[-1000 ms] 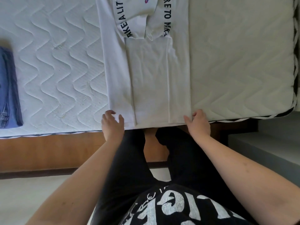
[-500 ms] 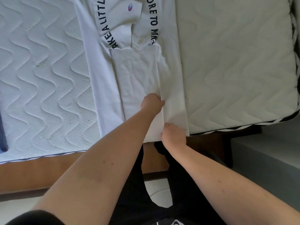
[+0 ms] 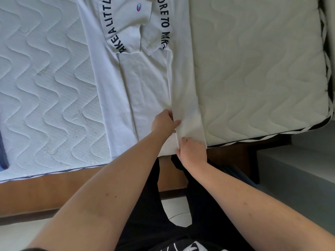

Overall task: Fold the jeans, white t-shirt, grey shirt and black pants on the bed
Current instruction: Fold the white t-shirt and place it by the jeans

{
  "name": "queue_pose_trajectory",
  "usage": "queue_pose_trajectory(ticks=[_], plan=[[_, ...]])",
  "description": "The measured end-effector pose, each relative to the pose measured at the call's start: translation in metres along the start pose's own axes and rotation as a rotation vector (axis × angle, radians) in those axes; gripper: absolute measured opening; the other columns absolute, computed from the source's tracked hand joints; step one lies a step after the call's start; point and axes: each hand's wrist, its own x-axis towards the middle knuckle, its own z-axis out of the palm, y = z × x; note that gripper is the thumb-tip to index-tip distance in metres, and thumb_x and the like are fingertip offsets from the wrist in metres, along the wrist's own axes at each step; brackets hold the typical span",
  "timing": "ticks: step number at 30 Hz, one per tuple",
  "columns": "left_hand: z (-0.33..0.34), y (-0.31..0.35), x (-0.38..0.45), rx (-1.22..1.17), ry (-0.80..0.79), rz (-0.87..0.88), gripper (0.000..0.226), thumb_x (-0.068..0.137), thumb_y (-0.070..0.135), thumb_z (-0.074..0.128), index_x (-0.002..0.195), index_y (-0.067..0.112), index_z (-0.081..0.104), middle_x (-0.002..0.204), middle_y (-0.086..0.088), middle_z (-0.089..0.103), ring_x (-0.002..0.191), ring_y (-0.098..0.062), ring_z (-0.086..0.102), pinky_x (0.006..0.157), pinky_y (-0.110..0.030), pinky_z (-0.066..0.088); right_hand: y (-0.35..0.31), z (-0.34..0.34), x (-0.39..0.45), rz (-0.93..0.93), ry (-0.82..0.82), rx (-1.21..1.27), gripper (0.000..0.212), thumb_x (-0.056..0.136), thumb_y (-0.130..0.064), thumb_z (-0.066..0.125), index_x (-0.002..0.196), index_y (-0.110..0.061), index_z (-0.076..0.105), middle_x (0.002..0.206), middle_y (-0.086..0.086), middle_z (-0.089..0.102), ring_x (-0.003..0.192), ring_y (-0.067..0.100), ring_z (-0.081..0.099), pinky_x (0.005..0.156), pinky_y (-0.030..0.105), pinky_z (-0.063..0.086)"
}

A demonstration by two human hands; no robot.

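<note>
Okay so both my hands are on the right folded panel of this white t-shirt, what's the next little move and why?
Probably draw that right panel's inner edge a touch straighter, then press it flat. The left hand pinches the edge partway up the white t-shirt and the right hand holds it near the hem at the mattress edge; the fabric between them looks slightly raised.

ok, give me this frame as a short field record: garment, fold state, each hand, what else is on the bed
garment: white cotton t-shirt with dark lettering, flat on the quilted white mattress
fold state: both sides and sleeves folded inward; bottom hem at the near mattress edge
left hand: pinches the inner edge of the right folded panel
right hand: grips the same panel at the hem
other: blue denim jeans, only an edge in view at far left
not in view: grey shirt, black pants
</note>
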Motion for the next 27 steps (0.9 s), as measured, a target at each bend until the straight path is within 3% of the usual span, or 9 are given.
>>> queue_pose_trajectory(ticks=[4,7,10,13,15,17,20,22,27], plan=[[0.004,-0.002,-0.002,0.02,-0.152,-0.003,0.015,0.088,0.022,0.066,0.091,0.024,0.051,0.086,0.005,0.067,0.052,-0.009,0.069,0.048,-0.025,0.054,0.017,-0.002,-0.001,0.006,0.095,0.071,0.047,0.099,-0.055,0.035,0.104,-0.012,0.055,0.095,0.005,0.06,0.085,0.024,0.06,0.071,0.036,0.045],[0.006,-0.008,-0.004,-0.074,-0.182,-0.013,0.007,0.092,0.021,0.063,0.092,0.021,0.056,0.089,0.003,0.067,0.054,-0.012,0.07,0.047,-0.023,0.051,0.042,-0.005,0.004,0.291,0.281,0.364,0.037,0.097,-0.043,0.048,0.113,-0.011,0.055,0.106,0.009,0.057,0.097,0.028,0.056,0.082,0.039,0.044],[0.011,-0.014,-0.013,-0.183,-0.229,-0.057,0.017,0.093,0.021,0.064,0.109,0.018,0.059,0.094,0.005,0.065,0.055,-0.012,0.07,0.047,-0.02,0.051,0.067,-0.006,0.014,0.46,0.074,0.751,0.038,0.094,-0.037,0.058,0.121,-0.011,0.053,0.109,0.004,0.058,0.098,0.025,0.055,0.082,0.037,0.044],[0.019,-0.02,-0.021,-0.207,-0.28,-0.088,0.024,0.094,0.02,0.061,0.118,0.017,0.059,0.095,0.003,0.066,0.054,-0.008,0.068,0.049,-0.019,0.052,0.077,-0.012,0.018,0.371,-0.185,0.767,0.028,0.096,-0.042,0.056,0.082,-0.018,0.055,0.078,-0.006,0.055,0.074,0.017,0.052,0.055,0.029,0.032],[0.024,-0.026,-0.027,-0.141,-0.258,-0.097,0.017,0.096,0.025,0.058,0.112,0.017,0.06,0.085,0.001,0.07,0.054,-0.008,0.068,0.051,-0.023,0.054,0.082,-0.015,0.016,0.367,-0.209,0.801,0.033,0.098,-0.042,0.053,0.074,-0.02,0.048,0.069,-0.004,0.055,0.06,0.017,0.057,0.047,0.027,0.032],[0.03,-0.031,-0.03,0.008,-0.2,-0.065,0.018,0.096,0.036,0.055,0.098,0.02,0.062,0.068,0.003,0.071,0.054,-0.01,0.068,0.055,-0.027,0.054,0.083,-0.014,0.01,0.404,-0.257,0.905,0.027,0.099,-0.04,0.053,0.084,-0.018,0.053,0.067,0.001,0.063,0.046,0.012,0.062,0.043,0.024,0.041],[0.035,-0.033,-0.033,0.248,-0.119,-0.02,0.025,0.092,0.047,0.056,0.074,0.029,0.054,0.065,0.008,0.064,0.055,-0.012,0.061,0.05,-0.025,0.042,0.078,-0.016,0.006,0.453,-0.306,0.592,0.037,0.096,-0.052,0.05,0.088,-0.016,0.057,0.076,0.003,0.065,0.065,0.021,0.063,0.055,0.028,0.041],[0.033,-0.03,-0.029,0.32,-0.038,0.001,0.031,0.088,0.05,0.058,0.068,0.028,0.049,0.068,0.008,0.057,0.06,-0.01,0.053,0.048,-0.026,0.036,0.077,-0.018,0.011,0.469,-0.222,0.417,0.045,0.093,-0.061,0.047,0.088,-0.018,0.056,0.083,0.002,0.06,0.075,0.025,0.057,0.06,0.032,0.04],[-0.008,0.0,0.012,0.032,0.186,0.138,0.022,0.092,0.037,0.06,0.102,0.018,0.06,0.084,0.006,0.061,0.08,-0.016,0.059,0.069,-0.026,0.041,0.078,-0.044,0.059,0.364,0.113,0.731,0.037,0.097,-0.048,0.051,0.111,-0.014,0.056,0.1,0.001,0.064,0.089,0.021,0.059,0.07,0.03,0.039]])
